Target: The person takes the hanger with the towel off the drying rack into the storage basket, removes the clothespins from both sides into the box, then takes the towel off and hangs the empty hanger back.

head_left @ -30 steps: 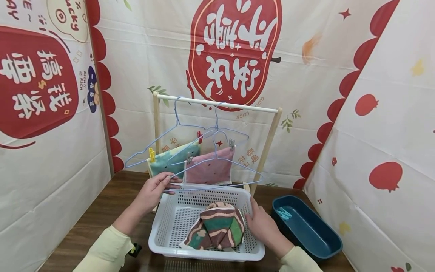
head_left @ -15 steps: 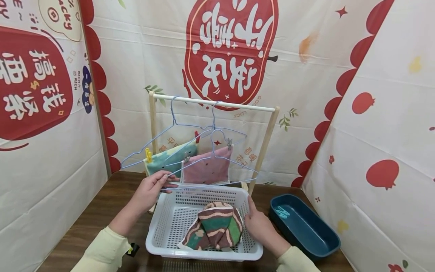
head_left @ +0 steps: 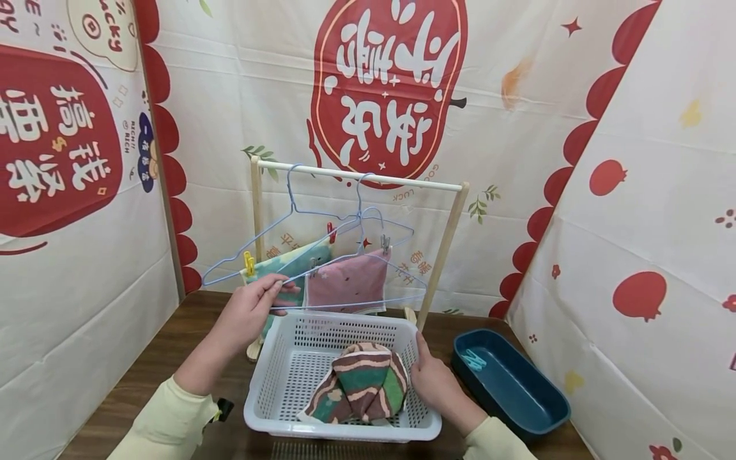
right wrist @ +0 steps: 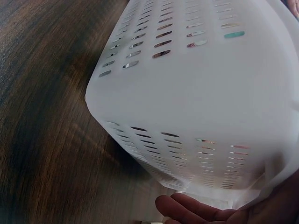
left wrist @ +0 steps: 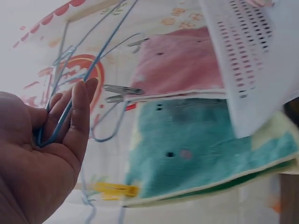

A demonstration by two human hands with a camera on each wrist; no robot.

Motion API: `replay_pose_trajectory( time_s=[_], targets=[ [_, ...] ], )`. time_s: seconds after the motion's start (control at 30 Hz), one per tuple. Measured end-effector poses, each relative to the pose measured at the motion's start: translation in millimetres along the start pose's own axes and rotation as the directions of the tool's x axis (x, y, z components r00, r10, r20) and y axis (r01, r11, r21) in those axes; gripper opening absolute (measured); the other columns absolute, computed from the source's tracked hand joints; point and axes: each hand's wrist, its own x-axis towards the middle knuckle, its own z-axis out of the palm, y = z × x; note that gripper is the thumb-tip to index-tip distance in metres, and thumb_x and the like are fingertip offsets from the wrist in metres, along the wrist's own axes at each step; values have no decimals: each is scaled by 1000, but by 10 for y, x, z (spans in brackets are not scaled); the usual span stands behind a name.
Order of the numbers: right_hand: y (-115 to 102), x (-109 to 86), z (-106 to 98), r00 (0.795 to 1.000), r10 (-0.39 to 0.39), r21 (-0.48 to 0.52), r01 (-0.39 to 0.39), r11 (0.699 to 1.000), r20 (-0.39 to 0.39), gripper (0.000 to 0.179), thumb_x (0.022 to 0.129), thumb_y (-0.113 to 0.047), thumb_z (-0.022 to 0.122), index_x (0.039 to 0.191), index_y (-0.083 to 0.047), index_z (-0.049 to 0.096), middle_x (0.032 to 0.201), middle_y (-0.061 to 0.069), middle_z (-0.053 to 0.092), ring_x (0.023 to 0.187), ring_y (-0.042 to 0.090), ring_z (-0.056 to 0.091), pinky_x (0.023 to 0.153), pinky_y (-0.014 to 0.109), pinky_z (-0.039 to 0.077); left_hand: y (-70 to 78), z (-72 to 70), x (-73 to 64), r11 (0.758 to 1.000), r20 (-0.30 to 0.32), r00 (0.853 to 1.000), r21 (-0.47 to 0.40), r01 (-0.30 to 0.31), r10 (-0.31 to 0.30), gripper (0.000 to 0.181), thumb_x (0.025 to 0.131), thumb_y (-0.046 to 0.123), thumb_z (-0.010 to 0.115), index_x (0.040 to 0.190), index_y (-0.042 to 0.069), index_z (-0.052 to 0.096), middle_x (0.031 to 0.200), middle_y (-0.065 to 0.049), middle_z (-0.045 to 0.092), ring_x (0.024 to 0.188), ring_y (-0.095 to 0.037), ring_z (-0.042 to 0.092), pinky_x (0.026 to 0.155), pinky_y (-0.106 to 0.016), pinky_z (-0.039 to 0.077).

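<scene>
Head view has the person's left hand (head_left: 255,303) out in front of the hanging rack (head_left: 402,181), its grip pinching one lower corner of a light blue wire hanger (head_left: 345,305); in the left wrist view the bend of the wire sits between the thumb and curled fingers. This hanger reaches across the front of a pink towel (head_left: 347,281), above the far rim of a white slotted basket (head_left: 343,429), with its hook lower than the rack's white bar. The right hand (head_left: 439,383) is at the basket's right side, its grip holding the rim, and the right wrist view shows fingers outside the wall, just below that edge. Inside the basket lies a crumpled striped towel (head_left: 365,383) in brown, green and pale peach, nearer the right wall. Two more blue hangers are hooked over the bar: the left one carries a teal towel (left wrist: 196,135) by a yellow peg (head_left: 249,263) and a red peg (head_left: 331,232), the right one carries the pink towel by two silver pegs (head_left: 386,243). On the brown wooden counter (head_left: 155,358), near the basket's right side, stands a dark blue tub (head_left: 517,390) with light blue pegs (head_left: 475,360) towards its far left end
</scene>
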Motion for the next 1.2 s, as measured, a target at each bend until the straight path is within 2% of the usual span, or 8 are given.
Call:
replay_pose_trajectory(
  time_s=[0.3, 0.43, 0.53, 0.67, 0.77, 0.97, 1.07, 1.2],
  targets=[
    [-22, 6, -4, 1000, -13, 9, 13, 1000, 6, 74, 115, -22, 54, 178, -13, 17, 140, 35, 65, 78, 26, 76, 62, 49, 68, 320, -74, 174, 991, -29, 998, 129, -47, 51, 28, 119, 17, 53, 138, 5, 70, 127, -14, 76, 101, -31, 81, 86, -45, 69],
    [-25, -12, 1, 1000, -16, 16, 16, 1000, 16, 74, 115, -22, 54, 178, -13, 17, 138, 35, 66, 75, 24, 75, 62, 49, 68, 455, -83, 257, 984, -39, 994, 155, -91, 98, 28, 120, 17, 51, 137, 6, 71, 125, -12, 77, 95, -26, 81, 83, -41, 69],
    [-12, -18, 2, 1000, -15, 16, 15, 1000, 13, 73, 115, -23, 53, 178, -13, 17, 140, 35, 65, 74, 23, 74, 63, 49, 68, 546, -64, 324, 974, -55, 986, 176, -144, 155, 29, 120, 17, 50, 137, 6, 71, 125, -11, 78, 94, -26, 81, 81, -39, 69],
    [7, -17, 0, 1000, -13, 30, 13, 999, 5, 73, 115, -22, 54, 178, -14, 17, 142, 35, 64, 76, 24, 75, 63, 50, 68, 650, -8, 420, 955, -94, 969, 216, -204, 229, 27, 120, 15, 50, 134, 5, 71, 125, -12, 79, 97, -28, 82, 81, -43, 69],
    [15, -17, 4, 1000, -13, 40, 13, 999, 9, 73, 115, -22, 53, 178, -14, 17, 139, 35, 65, 76, 24, 75, 62, 49, 68, 714, 40, 482, 944, -128, 960, 256, -209, 248, 26, 119, 14, 50, 131, 4, 72, 124, -11, 80, 97, -28, 80, 82, -47, 69],
    [8, -24, -2, 1000, -12, 50, 12, 999, 10, 74, 114, -22, 55, 178, -15, 18, 142, 35, 64, 79, 26, 77, 62, 49, 68, 840, 149, 621, 928, -162, 951, 314, -202, 262, 27, 119, 14, 50, 132, 5, 72, 121, -12, 81, 84, -29, 77, 75, -45, 65],
    [2, -30, -12, 1000, -23, 52, 22, 998, 9, 74, 115, -22, 55, 178, -15, 17, 147, 36, 61, 84, 29, 79, 61, 50, 68, 869, 220, 727, 915, -157, 946, 340, -217, 283, 27, 119, 15, 50, 131, 5, 72, 117, -11, 81, 81, -27, 71, 69, -42, 59],
    [-2, -37, -17, 1000, -24, 57, 24, 998, 8, 73, 115, -22, 53, 178, -15, 16, 147, 36, 61, 85, 30, 79, 61, 50, 68, 876, 331, 855, 923, -151, 948, 313, -225, 282, 27, 120, 14, 48, 129, 4, 72, 113, -10, 81, 85, -25, 69, 69, -39, 57]
  ],
)
